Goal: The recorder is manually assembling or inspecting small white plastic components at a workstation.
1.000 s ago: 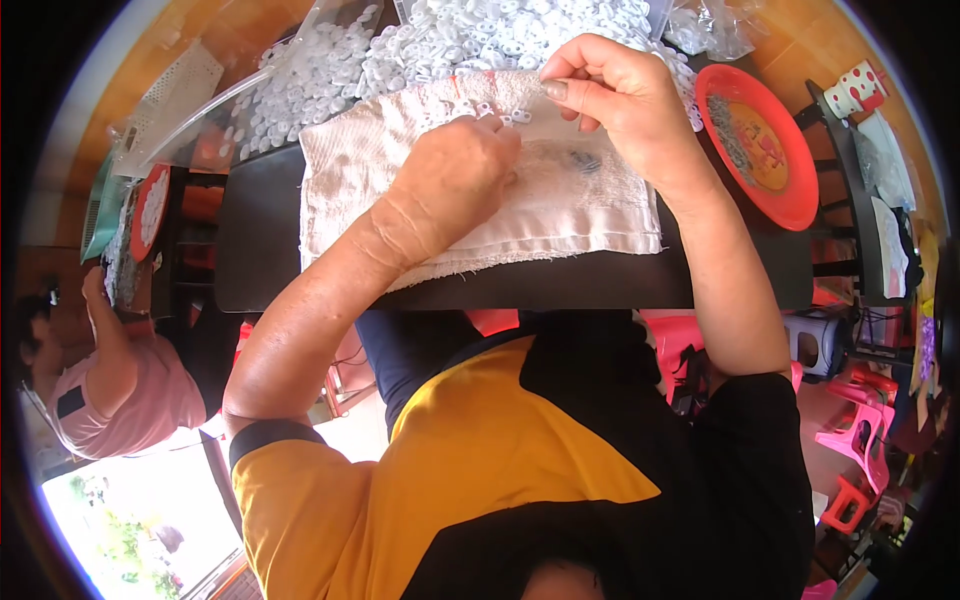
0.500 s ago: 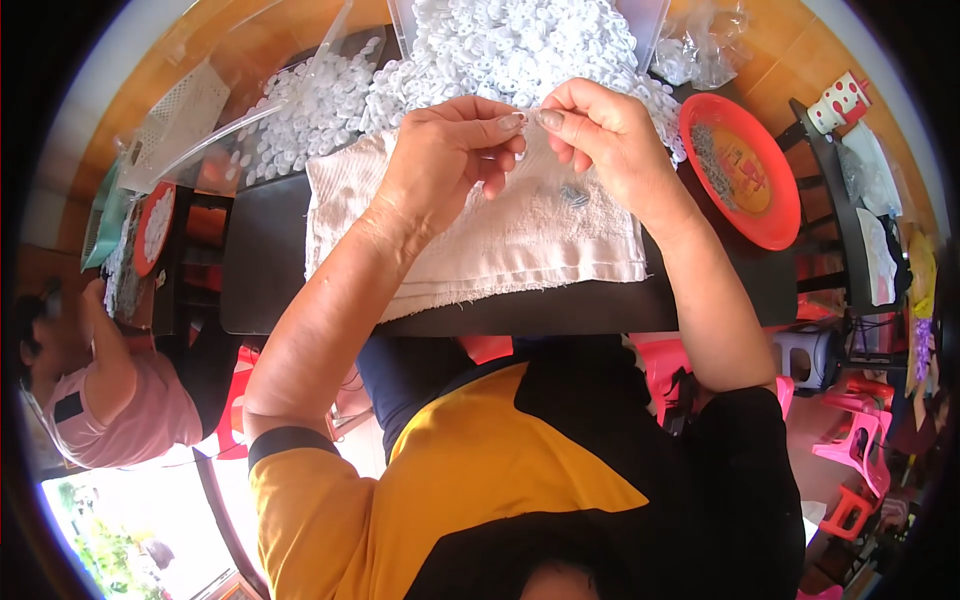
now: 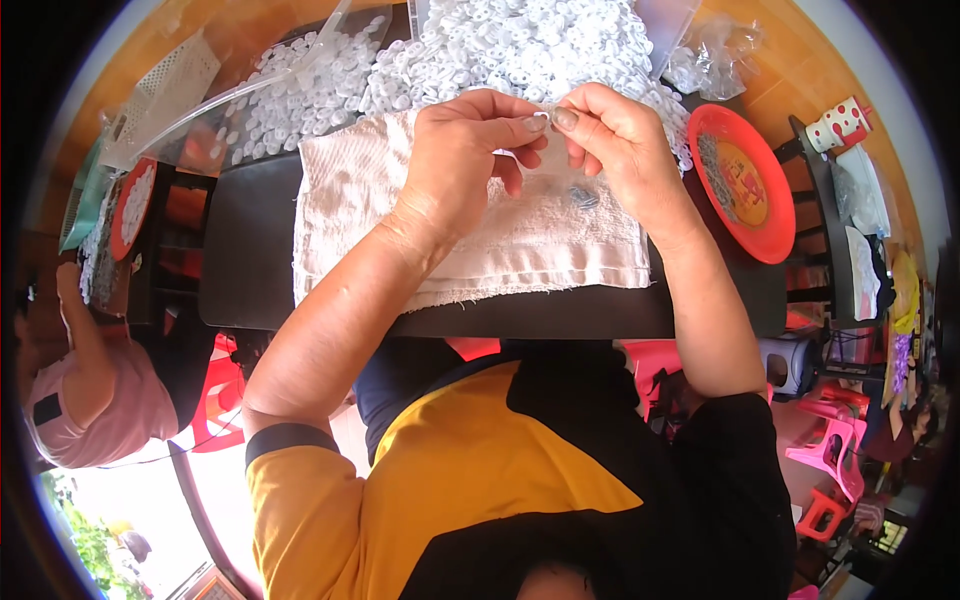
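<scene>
My left hand point(image 3: 475, 145) and my right hand point(image 3: 615, 140) meet above a pale towel point(image 3: 450, 262) on a dark table. Thumb and forefinger of each are pinched together, with a small white plastic piece point(image 3: 541, 116) between the two pinches, mostly hidden by the fingertips. A little cluster of small grey metal parts point(image 3: 583, 197) lies on the towel below my right hand. Beyond the fingers spreads a large heap of small white plastic pieces point(image 3: 530, 50), many of them ring-shaped.
At right stands a red plate point(image 3: 778, 215) holding grey parts along one side. Clear plastic bags point(image 3: 715, 60) lie behind it. A polka-dot cup point(image 3: 838, 126) sits on a side surface. To the left, a co-worker in a pink shirt point(image 3: 115, 400) sits near another red plate point(image 3: 143, 190).
The view has shifted slightly. Both hands stay fingertip to fingertip, the pinches drawn a little closer around the white piece. The co-worker's arm at left has moved slightly.
</scene>
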Demonstrator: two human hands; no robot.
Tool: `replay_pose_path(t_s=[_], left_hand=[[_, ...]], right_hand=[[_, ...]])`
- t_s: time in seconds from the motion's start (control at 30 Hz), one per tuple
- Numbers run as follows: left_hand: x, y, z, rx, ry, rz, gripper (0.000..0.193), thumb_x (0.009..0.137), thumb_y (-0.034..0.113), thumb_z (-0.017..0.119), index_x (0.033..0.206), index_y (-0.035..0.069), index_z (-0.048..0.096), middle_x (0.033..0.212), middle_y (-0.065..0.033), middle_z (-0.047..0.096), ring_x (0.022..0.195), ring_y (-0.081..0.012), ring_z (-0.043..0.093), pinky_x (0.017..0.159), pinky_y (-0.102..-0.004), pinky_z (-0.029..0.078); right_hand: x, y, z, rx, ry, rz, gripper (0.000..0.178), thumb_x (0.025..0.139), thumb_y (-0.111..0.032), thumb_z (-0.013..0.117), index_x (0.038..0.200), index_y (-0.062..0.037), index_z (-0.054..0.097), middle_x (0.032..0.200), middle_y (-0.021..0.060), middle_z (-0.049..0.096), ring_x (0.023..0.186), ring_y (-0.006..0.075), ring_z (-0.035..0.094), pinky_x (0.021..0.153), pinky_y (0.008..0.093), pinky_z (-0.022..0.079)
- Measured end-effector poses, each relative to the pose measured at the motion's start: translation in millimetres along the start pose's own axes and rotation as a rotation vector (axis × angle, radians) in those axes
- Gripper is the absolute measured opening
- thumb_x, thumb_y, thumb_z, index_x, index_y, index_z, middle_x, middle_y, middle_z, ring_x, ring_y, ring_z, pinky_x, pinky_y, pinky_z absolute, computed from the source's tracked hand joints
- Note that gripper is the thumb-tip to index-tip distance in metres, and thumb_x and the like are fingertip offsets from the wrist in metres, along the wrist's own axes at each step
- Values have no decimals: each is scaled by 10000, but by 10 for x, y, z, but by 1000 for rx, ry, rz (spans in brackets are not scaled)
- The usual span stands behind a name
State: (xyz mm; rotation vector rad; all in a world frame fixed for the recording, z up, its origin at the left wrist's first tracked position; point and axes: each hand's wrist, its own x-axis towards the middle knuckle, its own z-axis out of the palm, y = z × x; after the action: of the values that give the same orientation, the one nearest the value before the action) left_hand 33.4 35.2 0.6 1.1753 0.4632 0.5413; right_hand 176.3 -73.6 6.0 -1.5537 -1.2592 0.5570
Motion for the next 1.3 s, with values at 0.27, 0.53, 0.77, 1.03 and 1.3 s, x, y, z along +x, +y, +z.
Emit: replay_pose_path(t_s=[0.27,0.53,0.77,1.03,1.3], left_hand=[[-38,-4,4,-1,60,34,89,868,29,637,932,-33,640,791,-102,663,662,-140,616,472,-237,444],[-68,-6,29,40,83,90,83,847,32,654,897,-34,646,770,-99,663,629,-126,608,456,-226,433],[-98,-34,71,136,116,159,67,834,19,660,869,-37,650,728,-80,654,569,-90,569,450,-203,416],[-113,-91,60,191,172,292,20,808,-17,663,811,-25,645,684,-44,631,581,-78,559,445,-213,423],[-22,-78,-40,-103,100,10,105,848,-5,622,937,-61,614,762,-130,646,607,-162,603,441,-257,424]], right_hand=[[0,0,19,-42,7,5,173,956,-198,575,895,-44,626,698,-27,537,633,45,499,548,193,394],[-21,-36,51,-25,23,-20,170,956,-190,574,894,-38,620,697,-22,540,635,49,506,545,198,402],[-37,0,78,-206,72,-201,147,945,-151,579,887,-20,613,705,-17,562,618,47,500,546,198,401],[-54,-104,219,20,78,-11,130,939,-140,580,863,-43,620,661,-31,519,599,33,460,509,181,326],[-15,-88,212,77,87,52,170,956,-193,578,896,-46,636,679,-29,532,615,45,467,530,196,351]])
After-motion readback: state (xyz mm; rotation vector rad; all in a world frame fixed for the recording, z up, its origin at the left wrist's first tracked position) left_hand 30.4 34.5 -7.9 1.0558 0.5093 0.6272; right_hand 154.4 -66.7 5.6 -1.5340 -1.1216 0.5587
